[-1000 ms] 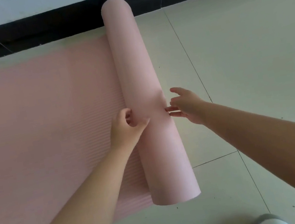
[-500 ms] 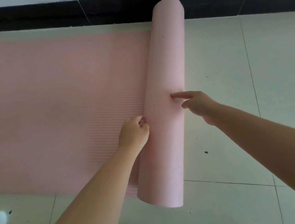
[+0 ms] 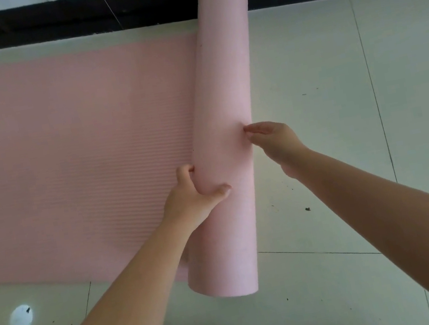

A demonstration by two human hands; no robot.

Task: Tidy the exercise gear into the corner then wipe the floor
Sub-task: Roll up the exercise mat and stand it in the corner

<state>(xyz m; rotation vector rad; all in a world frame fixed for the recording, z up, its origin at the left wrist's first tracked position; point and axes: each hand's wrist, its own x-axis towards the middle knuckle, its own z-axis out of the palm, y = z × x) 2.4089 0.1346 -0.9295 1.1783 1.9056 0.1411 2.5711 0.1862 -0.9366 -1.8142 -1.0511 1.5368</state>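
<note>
A pink exercise mat lies on the tiled floor, partly rolled. Its rolled part is a thick tube running from the wall down toward me, and its flat ribbed part spreads to the left. My left hand grips the roll's left side, thumb on top and fingers tucked under at the seam. My right hand presses its fingertips into the roll's right side a little higher up.
A black skirting band runs along the wall at the top, touching the roll's far end. Pale floor tiles with dark specks of dirt lie to the right and in front. A bright light spot shows on the floor at lower left.
The roll has advanced leftward over the flat mat. My left hand went from a fist beside the roll to a grip with the thumb over it; my right hand stays pressed on the right side.
</note>
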